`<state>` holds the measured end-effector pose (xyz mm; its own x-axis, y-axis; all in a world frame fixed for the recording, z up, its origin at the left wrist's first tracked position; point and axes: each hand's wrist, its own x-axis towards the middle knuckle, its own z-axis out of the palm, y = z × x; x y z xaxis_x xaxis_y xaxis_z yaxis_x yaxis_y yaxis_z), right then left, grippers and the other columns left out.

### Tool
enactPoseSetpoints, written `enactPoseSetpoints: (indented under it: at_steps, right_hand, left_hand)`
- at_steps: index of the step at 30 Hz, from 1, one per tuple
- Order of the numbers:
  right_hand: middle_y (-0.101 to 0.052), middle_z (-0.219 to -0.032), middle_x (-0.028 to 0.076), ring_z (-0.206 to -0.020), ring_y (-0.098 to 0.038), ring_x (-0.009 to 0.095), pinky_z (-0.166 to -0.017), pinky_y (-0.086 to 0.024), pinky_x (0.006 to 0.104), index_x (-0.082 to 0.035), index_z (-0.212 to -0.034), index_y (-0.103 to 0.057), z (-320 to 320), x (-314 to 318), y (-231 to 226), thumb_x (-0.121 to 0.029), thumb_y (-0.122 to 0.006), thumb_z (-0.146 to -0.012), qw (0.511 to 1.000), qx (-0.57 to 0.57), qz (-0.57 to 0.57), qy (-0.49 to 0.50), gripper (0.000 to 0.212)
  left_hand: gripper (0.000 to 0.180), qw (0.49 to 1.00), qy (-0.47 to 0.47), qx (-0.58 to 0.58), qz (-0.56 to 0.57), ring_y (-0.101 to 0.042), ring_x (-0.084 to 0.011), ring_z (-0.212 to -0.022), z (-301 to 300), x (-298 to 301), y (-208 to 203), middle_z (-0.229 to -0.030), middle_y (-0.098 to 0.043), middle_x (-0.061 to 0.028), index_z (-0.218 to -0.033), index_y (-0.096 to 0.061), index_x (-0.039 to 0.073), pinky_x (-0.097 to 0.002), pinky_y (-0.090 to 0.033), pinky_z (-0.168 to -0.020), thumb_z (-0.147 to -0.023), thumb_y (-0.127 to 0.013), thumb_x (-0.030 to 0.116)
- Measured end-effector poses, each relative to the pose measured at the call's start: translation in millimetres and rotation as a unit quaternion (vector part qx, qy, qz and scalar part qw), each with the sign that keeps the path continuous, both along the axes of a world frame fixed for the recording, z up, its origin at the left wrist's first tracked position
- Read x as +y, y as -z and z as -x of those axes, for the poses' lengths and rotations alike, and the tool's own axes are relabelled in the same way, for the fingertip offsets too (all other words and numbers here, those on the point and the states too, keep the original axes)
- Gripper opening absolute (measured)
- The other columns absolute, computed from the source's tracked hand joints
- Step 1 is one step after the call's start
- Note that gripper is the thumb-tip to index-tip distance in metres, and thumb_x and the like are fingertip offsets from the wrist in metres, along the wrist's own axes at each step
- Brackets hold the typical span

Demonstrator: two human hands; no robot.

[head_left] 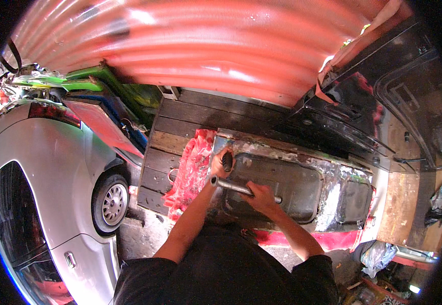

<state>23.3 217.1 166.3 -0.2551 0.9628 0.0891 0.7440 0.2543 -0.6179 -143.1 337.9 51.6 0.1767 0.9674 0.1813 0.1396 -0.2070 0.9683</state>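
Note:
My left hand (pixel 218 163) is closed around a dark, ridged, oblong piece (pixel 226 162) whose kind I cannot make out. In my right hand (pixel 262 198) is a bare metal bar (pixel 235 187) with a round, hollow-looking end. That end lies close below my left hand, and the other end sticks out past my right fingers. Both hands are over the left part of a worn car body panel (pixel 302 175), which has a large dark recess and patchy, scraped paint. Whether the bar touches the panel is unclear.
A crumpled red cloth (pixel 193 170) lies left of the panel on dark wooden planks (pixel 166 148). To the left stands a silver car (pixel 53 147). Painted panels (pixel 106 122) lean behind it. A black car door (pixel 355 109) stands at the right, and red corrugated sheeting (pixel 195 46) rises ahead.

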Motion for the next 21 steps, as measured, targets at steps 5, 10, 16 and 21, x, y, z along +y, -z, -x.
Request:
enactPoseSetpoints:
  at_steps: [5, 10, 16, 21]
  right_hand:
    - [-0.064, -0.072, 0.018, -0.069, -0.065, 0.039, -0.06, -0.051, 0.0464, -0.007, -0.095, -0.057, -12, 5, 12, -0.045, -0.068, -0.084, 0.99, -0.115, 0.086, 0.015, 0.041]
    - [-0.064, -0.068, 0.018, -0.065, -0.064, 0.04, -0.059, -0.051, 0.0488, -0.007, -0.093, -0.056, -13, -4, -5, -0.049, -0.064, -0.085, 0.997, -0.044, 0.056, 0.02, 0.044]
    - [-0.064, -0.068, 0.017, -0.063, -0.064, 0.038, -0.057, -0.051, 0.0487, -0.008, -0.093, -0.053, -5, 3, 10, -0.049, -0.064, -0.086, 0.981, -0.125, 0.135, 0.067, 0.043]
    - [-0.063, -0.069, 0.016, -0.065, -0.065, 0.036, -0.057, -0.051, 0.0461, -0.009, -0.097, -0.053, -12, -7, 0, -0.037, -0.072, -0.083, 0.998, -0.051, 0.032, 0.011, 0.037]
  left_hand:
    - [0.016, 0.993, -0.067, 0.071, -0.07, -0.055, -0.0105, -0.064, -5, 7, 2, -0.071, -0.054, -0.0027, -0.087, -0.056, 0.008, -0.0312, -0.046, -0.057, -0.076, -0.068, 0.007]
    - [0.019, 0.995, 0.0, -0.055, 0.079, -0.053, -0.0111, -0.074, 0, 7, 8, -0.079, -0.055, -0.0037, -0.087, -0.053, 0.006, -0.0239, -0.043, -0.069, -0.072, -0.062, -0.002]
    - [0.02, 0.999, 0.002, 0.031, 0.025, -0.052, -0.0099, -0.075, 0, 11, -5, -0.079, -0.054, -0.002, -0.088, -0.052, 0.006, -0.0243, -0.043, -0.068, -0.073, -0.06, -0.004]
    - [0.023, 0.998, -0.001, -0.061, -0.011, -0.05, -0.0105, -0.075, -1, 24, -10, -0.078, -0.051, -0.0007, -0.089, -0.051, 0.007, -0.0254, -0.043, -0.069, -0.073, -0.061, -0.006]
